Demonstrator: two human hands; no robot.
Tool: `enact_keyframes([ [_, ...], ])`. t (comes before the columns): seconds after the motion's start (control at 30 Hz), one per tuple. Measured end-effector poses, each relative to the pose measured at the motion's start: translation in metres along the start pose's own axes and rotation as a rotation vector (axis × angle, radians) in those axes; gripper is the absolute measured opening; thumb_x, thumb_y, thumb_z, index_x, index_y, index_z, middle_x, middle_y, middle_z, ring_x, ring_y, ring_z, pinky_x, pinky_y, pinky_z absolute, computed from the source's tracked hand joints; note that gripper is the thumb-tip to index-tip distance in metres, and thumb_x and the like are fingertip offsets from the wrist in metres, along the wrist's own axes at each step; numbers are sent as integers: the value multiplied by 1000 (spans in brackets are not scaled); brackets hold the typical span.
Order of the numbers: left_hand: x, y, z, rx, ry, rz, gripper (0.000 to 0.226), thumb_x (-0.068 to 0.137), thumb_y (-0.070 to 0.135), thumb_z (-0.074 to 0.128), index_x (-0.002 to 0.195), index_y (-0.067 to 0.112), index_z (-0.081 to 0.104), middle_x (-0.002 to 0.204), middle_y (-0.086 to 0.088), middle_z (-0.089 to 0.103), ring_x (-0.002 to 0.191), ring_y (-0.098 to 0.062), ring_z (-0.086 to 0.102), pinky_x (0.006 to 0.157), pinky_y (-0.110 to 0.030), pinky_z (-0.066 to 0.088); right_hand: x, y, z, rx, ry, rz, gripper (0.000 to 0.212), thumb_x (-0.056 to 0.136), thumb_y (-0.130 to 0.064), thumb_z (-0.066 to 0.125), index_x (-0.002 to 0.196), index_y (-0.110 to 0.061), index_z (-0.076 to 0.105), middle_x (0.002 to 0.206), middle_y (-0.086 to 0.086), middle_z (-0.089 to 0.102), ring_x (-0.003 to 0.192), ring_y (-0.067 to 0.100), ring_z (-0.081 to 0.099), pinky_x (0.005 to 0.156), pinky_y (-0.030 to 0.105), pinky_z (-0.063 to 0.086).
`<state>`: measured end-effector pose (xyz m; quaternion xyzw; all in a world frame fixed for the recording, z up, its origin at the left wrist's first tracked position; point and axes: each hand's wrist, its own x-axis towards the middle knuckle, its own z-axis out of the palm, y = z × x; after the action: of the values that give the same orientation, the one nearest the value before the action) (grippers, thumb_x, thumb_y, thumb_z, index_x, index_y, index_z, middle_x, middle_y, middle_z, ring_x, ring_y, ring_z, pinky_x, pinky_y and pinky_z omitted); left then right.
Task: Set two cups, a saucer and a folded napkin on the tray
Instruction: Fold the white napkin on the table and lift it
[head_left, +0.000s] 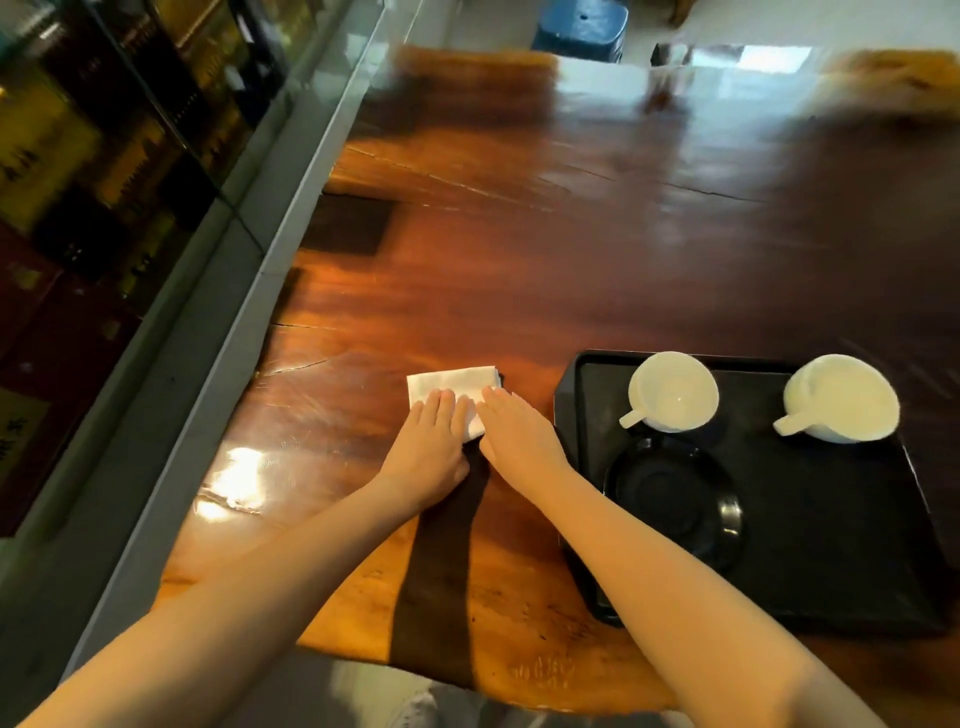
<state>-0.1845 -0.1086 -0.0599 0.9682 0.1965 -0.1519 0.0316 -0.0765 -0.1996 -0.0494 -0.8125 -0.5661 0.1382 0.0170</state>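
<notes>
On the glossy reddish-brown wooden table (519, 270), right of centre, sits the black rectangular plastic tray (831, 545). Two white ceramic cups stand upright along its far edge: the left-hand cup (673, 391) and the right-hand cup (840, 398), each with its handle pointing toward the person. The black round saucer (670, 499) lies flat in the tray's near-left area, just in front of the left-hand cup, with nothing resting on it. Three of the four items are therefore judged to be in place.

Outstanding: the white folded cloth napkin (451, 387) lies on the table just beside the tray's left edge, not on it. The left hand (434, 441) and the right hand (514, 431) both rest flat on its near portion, fingers extended and palms down, pressing rather than gripping. The fold appears to be in the course of being flattened; whether it is complete cannot be determined. Remaining work, in my assessment: finish the fold, lift the napkin, and lay it on bare tray surface, which is available toward the near right.
</notes>
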Motion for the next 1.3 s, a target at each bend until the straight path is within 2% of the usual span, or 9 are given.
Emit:
enact_keyframes([
  [0.13,5,1,-22,16,67,-6,31,80,18,66,109,9,60,87,-7,67,75,-25,67,52,-33,48,-2,2,-20,282,-26,243,27,91,-10,40,107,-10,62,106,11,68,95,29,64,77,39,51],
  [0.3,0,-7,-57,-84,218,70,11,83,16,54,92,13,60,86,-6,71,83,-32,69,61,-38,50,-6,0,-52,774,-165,453,36,94,-20,38,118,0,56,115,12,57,106,30,53,89,36,42],
  [0.43,-13,-4,-78,-9,368,140,23,75,11,69,98,16,65,93,-6,73,86,-29,70,70,-39,55,-12,4,-84,1768,-236,721,28,92,-24,40,113,-8,49,108,13,53,97,28,51,92,39,43],
  [0.6,-33,16,-99,90,494,179,53,56,9,89,105,13,68,102,-10,74,93,-29,72,80,-43,58,-15,9,-87,1640,-259,857,69,85,-56,52,138,-14,40,139,11,50,124,34,50,104,49,43],
  [0.83,-56,32,-102,38,633,220,76,64,9,85,131,16,52,136,-12,57,125,-31,56,100,-51,45,-40,7,-131,1611,199,737,34,94,-6,51,125,7,52,103,15,55,85,27,61,64,33,51],
  [0.93,-71,42,-107,-741,493,111,87,80,29,66,148,32,13,161,2,7,147,-17,11,117,-40,15,-56,5,-147,1381,296,643,31,98,-14,42,126,-4,50,105,13,55,76,17,53,55,25,43],
  [1.03,-72,54,-127,-1645,270,-220,99,69,54,60,150,32,6,161,3,8,146,-21,18,116,-48,23,-78,19,-152,1304,340,600,30,97,-17,42,125,-8,49,106,8,52,83,18,49,61,28,41],
  [1.17,-50,92,-138,-1858,90,-377,51,88,57,50,121,18,54,128,-9,59,112,-27,59,96,-48,51,-112,35,-150,1277,347,605,30,97,-18,42,126,-15,48,106,3,52,93,20,49,75,35,43],
  [1.3,-36,147,-132,-1784,64,-432,48,93,44,52,123,7,57,123,-12,62,106,-31,62,97,-49,50,-160,64,-140,1321,405,637,24,97,-20,41,120,-18,48,99,-1,50,86,16,51,68,28,44],
])
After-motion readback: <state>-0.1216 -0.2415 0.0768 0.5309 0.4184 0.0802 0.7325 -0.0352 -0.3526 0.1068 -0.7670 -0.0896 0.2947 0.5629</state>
